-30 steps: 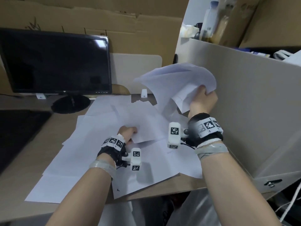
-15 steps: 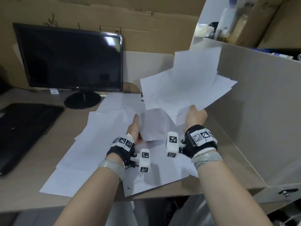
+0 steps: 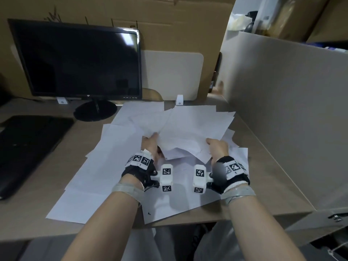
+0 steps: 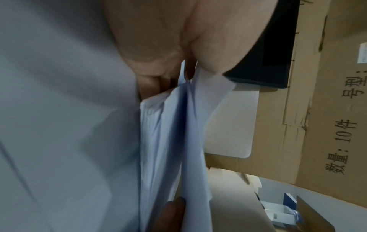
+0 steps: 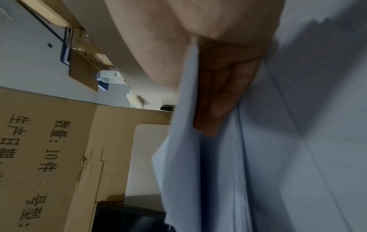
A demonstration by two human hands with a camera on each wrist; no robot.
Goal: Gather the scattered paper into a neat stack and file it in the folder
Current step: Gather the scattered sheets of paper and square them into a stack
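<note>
An untidy bundle of white sheets (image 3: 190,132) lies low over the middle of the desk, fanned out toward the back. My left hand (image 3: 153,138) grips its near left edge and my right hand (image 3: 211,143) grips its near right edge. In the left wrist view the bundle (image 4: 168,141) is pinched between thumb and fingers. In the right wrist view my fingers (image 5: 224,94) lie under the sheets (image 5: 188,172) with the thumb on the other side. More loose sheets (image 3: 105,166) are spread flat on the desk beneath and to the left. I see no folder that I can identify.
A black monitor (image 3: 79,61) stands at the back left, with a black keyboard (image 3: 28,147) on the left. A grey partition (image 3: 291,119) walls the right side. Cardboard (image 3: 169,25) lines the back. The desk's front edge (image 3: 226,219) is close to the sheets.
My right hand brought the raised bundle down from the upper right to the middle of the desk. My left hand left the flat sheets and took hold of the bundle's left edge.
</note>
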